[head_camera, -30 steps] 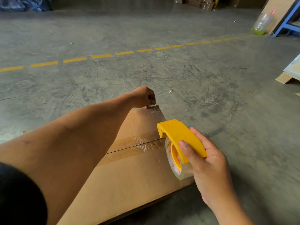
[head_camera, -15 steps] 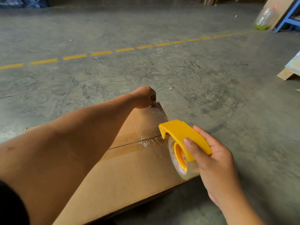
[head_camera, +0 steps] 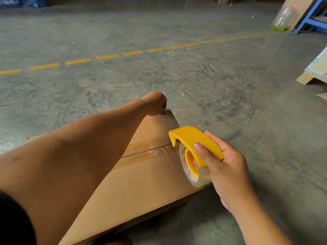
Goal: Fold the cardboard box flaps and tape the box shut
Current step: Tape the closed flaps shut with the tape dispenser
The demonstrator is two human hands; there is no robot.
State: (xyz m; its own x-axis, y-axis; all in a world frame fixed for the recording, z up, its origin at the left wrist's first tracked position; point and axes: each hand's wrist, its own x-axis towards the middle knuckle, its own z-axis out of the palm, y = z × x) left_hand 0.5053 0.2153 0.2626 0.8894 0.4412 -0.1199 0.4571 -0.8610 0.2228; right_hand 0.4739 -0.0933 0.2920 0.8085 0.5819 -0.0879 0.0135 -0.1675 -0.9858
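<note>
A brown cardboard box [head_camera: 141, 179] lies on the concrete floor with its flaps folded flat, and clear tape [head_camera: 152, 149] runs along the centre seam. My right hand [head_camera: 228, 170] grips a yellow tape dispenser [head_camera: 194, 144] with a clear roll at the box's right edge, where the seam ends. My left arm reaches across the box. My left hand [head_camera: 155, 103] is closed at the far corner, pressing on crinkled tape there. Its fingertips are hidden.
Grey concrete floor [head_camera: 230, 96] surrounds the box, crossed by a dashed yellow line [head_camera: 106, 57]. A plastic bottle [head_camera: 283, 18] and a blue frame [head_camera: 311, 16] stand at the far right. A board on a wooden pallet [head_camera: 315, 73] lies at the right edge.
The dispenser has shifted slightly to the right, off the seam's end at the box edge. My left hand stays at the far corner.
</note>
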